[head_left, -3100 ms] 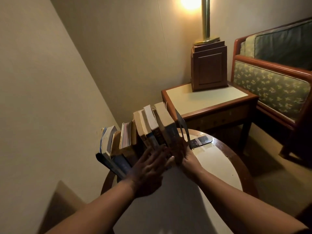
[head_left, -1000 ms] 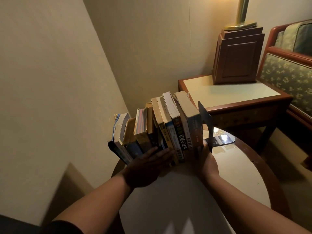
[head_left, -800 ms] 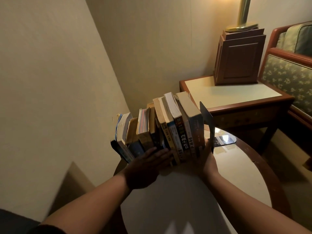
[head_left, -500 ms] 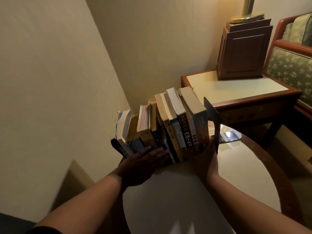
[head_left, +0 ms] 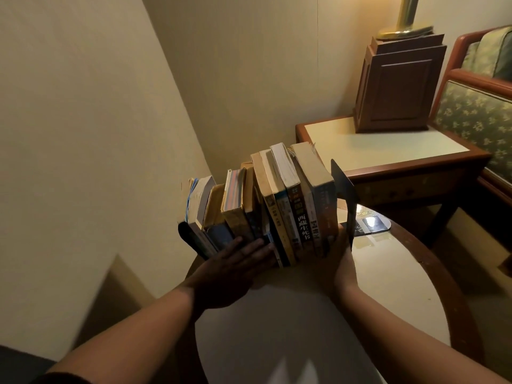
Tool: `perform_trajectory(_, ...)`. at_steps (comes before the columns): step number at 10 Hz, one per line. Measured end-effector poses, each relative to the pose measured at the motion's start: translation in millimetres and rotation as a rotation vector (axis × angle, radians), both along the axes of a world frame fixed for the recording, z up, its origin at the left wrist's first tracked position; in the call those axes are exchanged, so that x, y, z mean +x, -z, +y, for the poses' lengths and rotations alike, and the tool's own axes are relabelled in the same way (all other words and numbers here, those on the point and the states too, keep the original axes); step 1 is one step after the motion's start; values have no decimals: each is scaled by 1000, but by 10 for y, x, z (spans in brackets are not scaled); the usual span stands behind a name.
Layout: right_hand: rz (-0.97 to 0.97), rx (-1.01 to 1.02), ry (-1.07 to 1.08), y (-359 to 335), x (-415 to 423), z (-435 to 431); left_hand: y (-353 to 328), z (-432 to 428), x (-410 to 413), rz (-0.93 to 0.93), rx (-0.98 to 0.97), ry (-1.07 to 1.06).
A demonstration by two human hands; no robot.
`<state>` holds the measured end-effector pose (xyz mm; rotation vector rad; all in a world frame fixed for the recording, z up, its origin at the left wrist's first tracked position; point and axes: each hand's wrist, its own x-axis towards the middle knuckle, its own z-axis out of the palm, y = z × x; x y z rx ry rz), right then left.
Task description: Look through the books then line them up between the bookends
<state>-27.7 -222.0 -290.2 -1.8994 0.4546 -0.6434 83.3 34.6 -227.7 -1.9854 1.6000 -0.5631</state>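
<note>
a row of worn paperback books (head_left: 277, 206) stands spines-forward at the far edge of the round, cream-topped desk with a dark wooden rim (head_left: 388, 286), close to the beige wall. the row sits between an upright black metal bookend (head_left: 345, 195) on the right and a dark rounded plate (head_left: 185, 232) at the left end, which looks like the second bookend. the taller books on the right stand nearly upright, with a slight gap before the right bookend, while the shorter ones on the left lean outward, fanned apart at their tops. the left hand (head_left: 232, 270) lies with straight fingers flat against the lower spines of the short left-hand books, its grip open, pressing and not clasping. three seconds ago those fingers were spread wider; since half a second ago they have kept the same place. the right hand (head_left: 339, 259) rests at the foot of the rightmost books, just beside the bookend's lower edge, as it did before. its fingers are lost in shadow, so whether its grip is closed cannot be told. behind the desk stands a second, square desk with a cream top (head_left: 388, 151), carrying a boxy brown wooden lamp base (head_left: 399, 87) with a brass stem (head_left: 406, 18). a green patterned armchair with a wooden frame (head_left: 476, 112) sits at the right.
</note>
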Motion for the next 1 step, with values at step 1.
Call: perform_trajectory(1,10,50,40,29,-240,44,72,-3,-284,55,-108,-76)
